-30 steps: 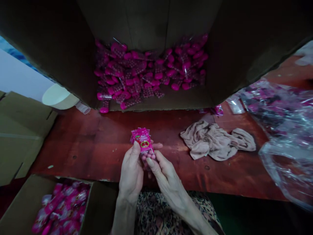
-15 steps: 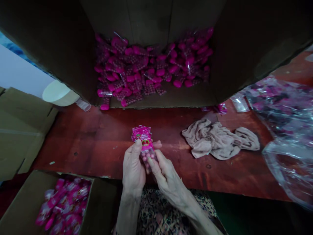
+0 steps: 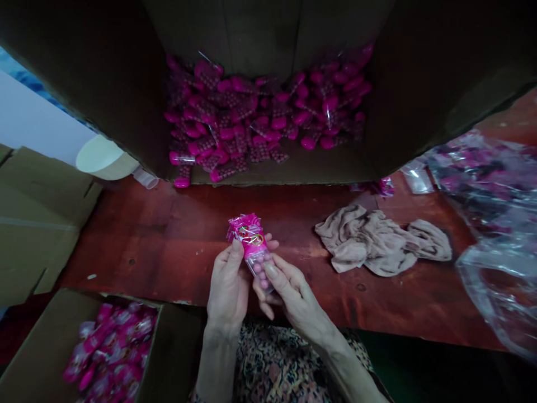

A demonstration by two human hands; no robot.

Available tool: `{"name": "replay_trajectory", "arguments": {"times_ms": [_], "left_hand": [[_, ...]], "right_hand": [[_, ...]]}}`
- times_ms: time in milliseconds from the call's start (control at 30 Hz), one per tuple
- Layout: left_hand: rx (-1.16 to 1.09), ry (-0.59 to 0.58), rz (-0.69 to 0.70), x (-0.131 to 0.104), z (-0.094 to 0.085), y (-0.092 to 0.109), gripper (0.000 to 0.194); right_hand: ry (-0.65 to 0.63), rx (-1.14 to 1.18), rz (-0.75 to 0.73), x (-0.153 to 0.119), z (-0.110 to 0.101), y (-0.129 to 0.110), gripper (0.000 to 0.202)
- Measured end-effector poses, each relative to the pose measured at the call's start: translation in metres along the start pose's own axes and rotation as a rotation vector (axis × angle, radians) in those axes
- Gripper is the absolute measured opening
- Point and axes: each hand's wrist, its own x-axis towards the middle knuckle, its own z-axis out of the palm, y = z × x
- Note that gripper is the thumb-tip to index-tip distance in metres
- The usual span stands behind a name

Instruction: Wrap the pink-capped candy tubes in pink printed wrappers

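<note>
Head view: I look forward and down at a red wooden table (image 3: 176, 246) crossing the frame, its near edge just ahead of a patterned garment (image 3: 289, 364).
Large carton: it stands open toward me at the far side, the back wall (image 3: 262, 45) in shadow; on its floor I see a heap of pink-capped clear tubes (image 3: 239, 140) with small pink balls inside.
Plastic bag: on my right, a clear bag (image 3: 499, 252) sprawls over the table, pink pieces showing through it.
Cardboard at left: a tan cardboard piece (image 3: 42, 224) with slots stands at the table's left end.
Lower carton: below the near edge at left, an open box (image 3: 176, 341) holds a pile of pink wrapped pieces (image 3: 113, 352).
Cloth: a crumpled beige cloth (image 3: 381, 240) lies to the right of the hands.
Pale tub: a round whitish tub (image 3: 104, 157) sits beside the large carton's left side.
Left hand: I see it (image 3: 230, 285) gripping, thumb over the printed pink part.
Right hand: it (image 3: 296, 294) pinches the clear lower end, thumb on top.
Pink packet: held between both hands above the table, the packet (image 3: 255, 246) tilts, pink balls visible inside; more pink layers fan out at its top.
</note>
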Motion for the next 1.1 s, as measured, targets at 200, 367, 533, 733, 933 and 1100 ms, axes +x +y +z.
{"name": "replay_trajectory", "arguments": {"times_ms": [200, 367, 533, 733, 933, 1100], "left_hand": [[-0.053, 0.077, -0.077, -0.001, -0.001, -0.001, 0.043], [-0.076, 0.076, -0.015, -0.004, 0.002, -0.007, 0.038], [-0.066, 0.109, -0.024, -0.003, 0.002, -0.01, 0.041], [-0.044, 0.13, 0.01, -0.01, 0.007, -0.013, 0.036], [-0.013, 0.139, 0.053, -0.017, 0.008, -0.023, 0.033], [-0.015, -0.065, 0.025, -0.009, -0.006, -0.008, 0.05]], "right_hand": [[0.034, -0.179, 0.022, -0.007, 0.002, 0.003, 0.023], [0.116, -0.288, -0.053, -0.007, 0.002, 0.006, 0.021], [0.085, -0.151, -0.012, -0.002, 0.003, 0.005, 0.02], [0.22, -0.381, -0.053, -0.009, 0.005, 0.009, 0.022], [0.354, -0.759, -0.13, -0.017, 0.005, 0.007, 0.027], [0.233, -0.783, -0.102, -0.014, 0.0, -0.002, 0.025]]}}
